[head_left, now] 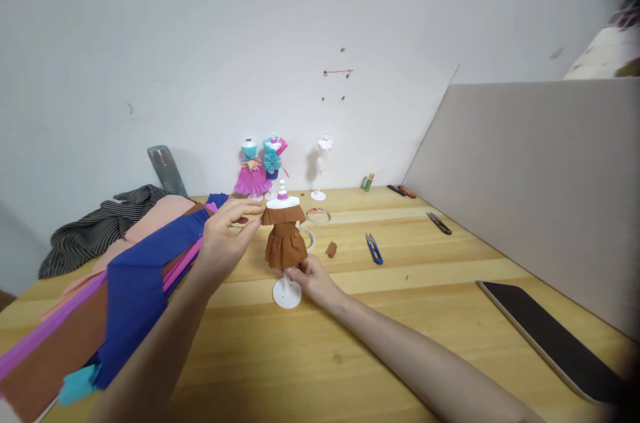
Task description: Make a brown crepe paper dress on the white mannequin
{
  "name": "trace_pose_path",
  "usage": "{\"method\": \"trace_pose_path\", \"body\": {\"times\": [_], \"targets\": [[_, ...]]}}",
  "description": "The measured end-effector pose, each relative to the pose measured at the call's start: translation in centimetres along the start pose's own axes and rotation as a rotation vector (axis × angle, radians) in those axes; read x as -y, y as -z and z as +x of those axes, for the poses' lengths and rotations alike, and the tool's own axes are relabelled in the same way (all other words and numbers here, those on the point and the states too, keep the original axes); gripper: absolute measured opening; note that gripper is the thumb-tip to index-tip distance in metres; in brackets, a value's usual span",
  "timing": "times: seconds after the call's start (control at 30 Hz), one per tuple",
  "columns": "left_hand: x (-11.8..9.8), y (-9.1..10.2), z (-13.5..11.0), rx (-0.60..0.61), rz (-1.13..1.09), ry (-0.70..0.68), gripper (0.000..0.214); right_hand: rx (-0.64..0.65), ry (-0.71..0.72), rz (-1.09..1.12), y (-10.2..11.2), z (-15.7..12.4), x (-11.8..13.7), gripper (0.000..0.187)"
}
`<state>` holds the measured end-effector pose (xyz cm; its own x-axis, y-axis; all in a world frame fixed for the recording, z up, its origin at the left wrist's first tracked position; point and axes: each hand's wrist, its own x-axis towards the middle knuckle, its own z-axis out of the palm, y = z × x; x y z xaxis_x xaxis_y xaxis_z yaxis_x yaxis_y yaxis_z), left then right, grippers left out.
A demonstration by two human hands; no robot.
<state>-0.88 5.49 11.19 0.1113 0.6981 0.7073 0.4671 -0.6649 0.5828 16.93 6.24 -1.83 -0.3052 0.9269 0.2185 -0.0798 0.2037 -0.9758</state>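
Observation:
A miniature dress form (pixel 283 204) stands in front of me on a white pole with a round white base (pixel 287 294). It wears a brown outfit: a flared strip (pixel 283 215) around the shoulders and a gathered skirt (pixel 285 251) below. My right hand (pixel 313 278) is closed around the pole just under the skirt; its fingertips are partly hidden. Beside the left edge of the shoulder strip is my left hand (pixel 231 234), thumb and fingers apart. Whether its fingertips touch the fabric, I cannot tell.
Blue, brown, pink and purple fabric strips (pixel 143 270) lie at left near a grey flask (pixel 167 170). Dressed forms (pixel 251 173) and a bare form (pixel 324 166) stand behind. Thread snips (pixel 374 249), tape rolls (pixel 319 216), a brown scrap (pixel 331 249) and a phone-like slab (pixel 547 336) lie rightward.

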Motion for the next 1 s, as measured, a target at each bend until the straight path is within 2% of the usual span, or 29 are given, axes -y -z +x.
{"method": "trace_pose_path", "body": {"times": [0.13, 0.53, 0.63, 0.8, 0.87, 1.0], "targets": [[0.0, 0.2, 0.0, -0.049, 0.030, -0.046, 0.013, -0.009, 0.003, 0.010, 0.0, 0.1, -0.1, 0.019], [-0.1, 1.1, 0.1, 0.011, 0.064, -0.164, 0.013, 0.018, 0.014, 0.018, 0.2, 0.0, 0.1, 0.016], [-0.2, 1.1, 0.1, -0.013, 0.031, -0.100, 0.016, 0.011, 0.017, 0.006, 0.1, 0.0, 0.2, 0.016], [0.0, 1.4, 0.2, -0.001, -0.026, 0.096, 0.026, 0.018, -0.001, -0.032, 0.1, -0.3, 0.4, 0.021], [0.2, 1.6, 0.3, 0.056, -0.009, 0.157, 0.028, 0.031, -0.012, -0.046, 0.0, -0.5, 0.6, 0.024], [0.9, 2.0, 0.4, 0.296, 0.080, 0.274, 0.021, 0.051, -0.015, -0.066, -0.3, -0.7, 0.9, 0.029]]}}
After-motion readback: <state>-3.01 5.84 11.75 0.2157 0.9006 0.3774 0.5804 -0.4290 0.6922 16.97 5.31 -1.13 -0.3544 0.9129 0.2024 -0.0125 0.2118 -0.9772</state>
